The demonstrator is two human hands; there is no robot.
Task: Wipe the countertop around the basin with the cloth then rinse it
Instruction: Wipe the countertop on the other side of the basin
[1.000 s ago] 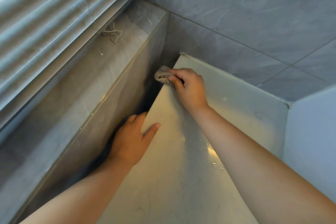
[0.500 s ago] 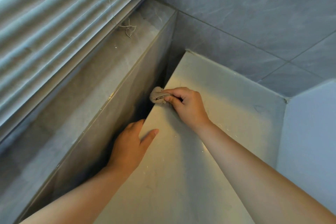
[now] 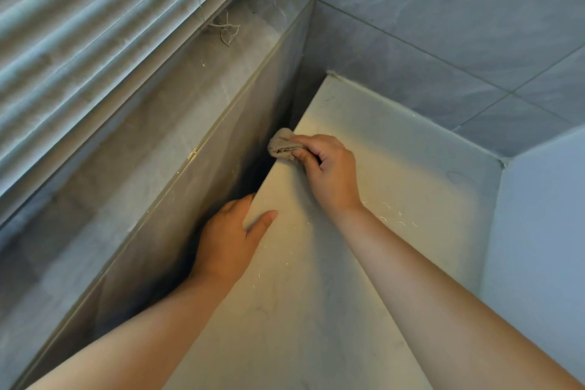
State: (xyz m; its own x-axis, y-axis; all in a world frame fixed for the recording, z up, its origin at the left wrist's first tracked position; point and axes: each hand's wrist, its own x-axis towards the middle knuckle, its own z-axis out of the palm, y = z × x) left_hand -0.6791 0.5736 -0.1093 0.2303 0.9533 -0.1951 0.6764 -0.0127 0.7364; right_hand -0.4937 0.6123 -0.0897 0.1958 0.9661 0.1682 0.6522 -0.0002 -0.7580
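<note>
A pale countertop (image 3: 395, 174) fills the middle and right, ending at a left edge beside a dark gap. My right hand (image 3: 329, 171) grips a small bunched beige cloth (image 3: 281, 144) at that left edge. The cloth sticks out past the fingers over the gap. My left hand (image 3: 231, 240) holds the same edge nearer to me, thumb lying on top and fingers hidden down the side. No basin is in view.
A dark narrow gap (image 3: 253, 177) separates the countertop from a tiled ledge (image 3: 152, 149) under window blinds (image 3: 79, 19). A knotted blind cord (image 3: 228, 31) lies on the ledge. Grey tiled wall (image 3: 443, 15) stands behind, a pale panel (image 3: 544, 215) at right. Fine hairs and specks lie on the countertop.
My right hand has slid the cloth along the countertop's left edge towards me, away from the back corner. My left hand has stayed on the edge.
</note>
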